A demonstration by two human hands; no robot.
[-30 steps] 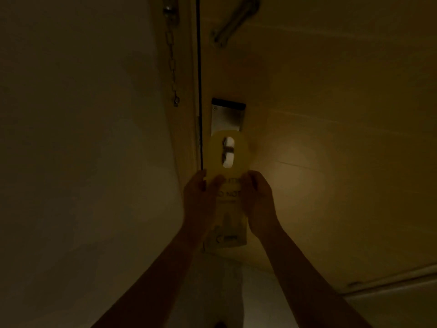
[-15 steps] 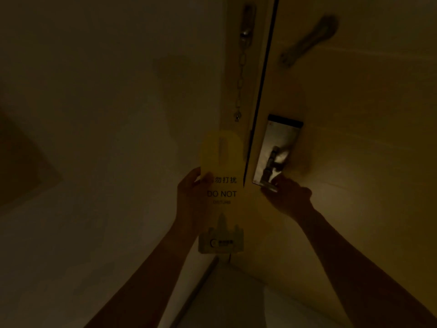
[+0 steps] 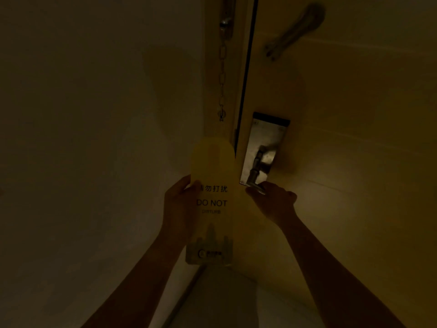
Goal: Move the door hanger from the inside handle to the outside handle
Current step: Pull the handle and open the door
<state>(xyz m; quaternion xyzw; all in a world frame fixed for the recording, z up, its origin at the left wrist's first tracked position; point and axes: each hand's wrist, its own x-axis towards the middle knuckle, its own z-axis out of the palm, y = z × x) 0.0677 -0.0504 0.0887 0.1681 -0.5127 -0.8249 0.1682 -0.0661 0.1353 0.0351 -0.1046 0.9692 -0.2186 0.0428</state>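
Note:
The yellow "DO NOT DISTURB" door hanger (image 3: 211, 202) is off the handle and upright in front of the door frame. My left hand (image 3: 176, 204) grips its left edge at mid height. My right hand (image 3: 272, 201) is closed around the inside door handle (image 3: 254, 174), which sticks out of a metal lock plate (image 3: 266, 143) on the wooden door (image 3: 354, 138). The door stands slightly ajar, with a dark gap (image 3: 247, 74) along its left edge. The outside handle is hidden behind the door.
A security chain (image 3: 222, 67) hangs on the door frame left of the gap. A metal chain-guard bar (image 3: 295, 29) is fixed high on the door. A plain wall (image 3: 94, 138) fills the left. The room is very dim.
One second ago both hands held the hanger on the handle. Since then my left hand lifted it off and carried it left, while my right hand took hold of the handle.

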